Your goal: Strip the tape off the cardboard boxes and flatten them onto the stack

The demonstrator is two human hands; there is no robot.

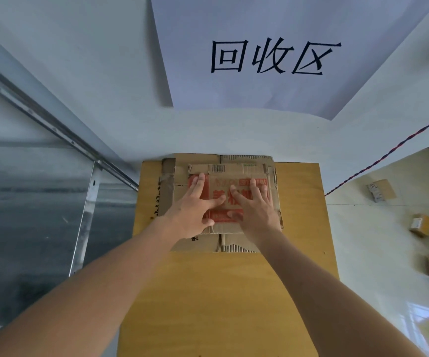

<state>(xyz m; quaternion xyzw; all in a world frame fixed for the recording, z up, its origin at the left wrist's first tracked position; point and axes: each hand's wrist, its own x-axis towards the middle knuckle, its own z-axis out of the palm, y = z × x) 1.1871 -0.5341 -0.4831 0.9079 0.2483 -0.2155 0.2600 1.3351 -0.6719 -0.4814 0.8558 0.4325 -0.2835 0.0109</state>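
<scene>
Two hands, left hand (195, 202) and right hand (253, 204), press down with fingers spread flat on the red-printed flattened box (230, 176), topping the cardboard stack (198, 244) on the yellow desk (221, 292). Barcode up top; wall sign (275, 56) reads 回收区. Small boxes (422, 224) litter the tiled floor at right.

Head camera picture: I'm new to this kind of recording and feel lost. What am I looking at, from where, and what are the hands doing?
The one picture comes from a camera worn on a person's head, looking down. No machine: the left hand and right hand are bare, both pressing flat on a flattened cardboard box with red print. It tops a stack of flattened cardboard on a yellow table. Nothing is gripped. Small boxes lie on the floor at the right; a sign hangs above.
</scene>
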